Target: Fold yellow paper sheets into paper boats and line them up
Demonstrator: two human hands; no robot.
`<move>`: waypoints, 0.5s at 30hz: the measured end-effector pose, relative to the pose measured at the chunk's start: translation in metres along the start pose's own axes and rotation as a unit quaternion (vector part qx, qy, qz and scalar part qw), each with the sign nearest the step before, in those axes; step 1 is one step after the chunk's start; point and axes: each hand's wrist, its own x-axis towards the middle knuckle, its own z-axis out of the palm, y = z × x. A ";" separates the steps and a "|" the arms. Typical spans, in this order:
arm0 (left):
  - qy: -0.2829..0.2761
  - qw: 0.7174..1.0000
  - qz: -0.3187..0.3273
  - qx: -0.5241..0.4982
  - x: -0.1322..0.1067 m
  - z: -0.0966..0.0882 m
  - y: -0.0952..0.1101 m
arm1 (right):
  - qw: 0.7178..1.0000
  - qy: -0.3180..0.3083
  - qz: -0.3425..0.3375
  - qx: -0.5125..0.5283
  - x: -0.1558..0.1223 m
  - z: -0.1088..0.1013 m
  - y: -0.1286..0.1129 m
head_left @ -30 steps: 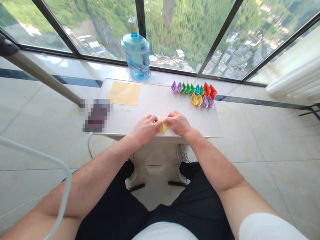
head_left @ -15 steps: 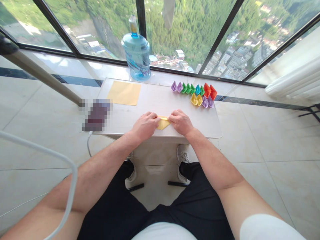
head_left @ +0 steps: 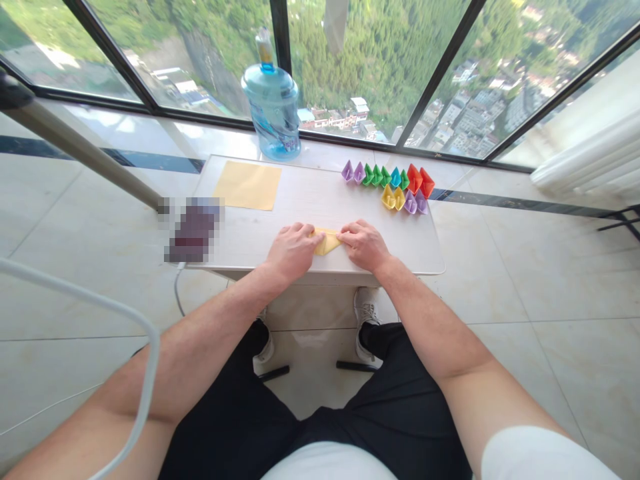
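A small folded piece of yellow paper (head_left: 327, 243) lies near the front edge of the white table (head_left: 240, 243), its lower side coming to a point. My left hand (head_left: 295, 248) grips its left end, fingers curled and thumb pressing on the paper. At the right end, my right hand (head_left: 364, 244) pinches the paper between thumb and fingers. Part of each end is hidden under the fingers. Farther back on the left, a flat yellow sheet (head_left: 249, 185) rests on the tabletop.
Several folded paper boats (head_left: 385, 177) in purple, green, blue, red and yellow stand in two rows at the back right. Behind the table is a blue water bottle (head_left: 273, 113) by the window. A blurred-out object (head_left: 194, 230) sits at the left edge; a white cable (head_left: 143, 373) loops nearby.
My left thumb has slid slightly right and inward over the folded yellow paper. The raised strip along its top edge now looks flatter. My right hand has hardly moved.
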 end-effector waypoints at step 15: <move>-0.002 0.991 -0.125 0.039 -0.005 -0.009 0.002 | 0.998 -0.013 0.044 -0.051 -0.022 -0.010 0.001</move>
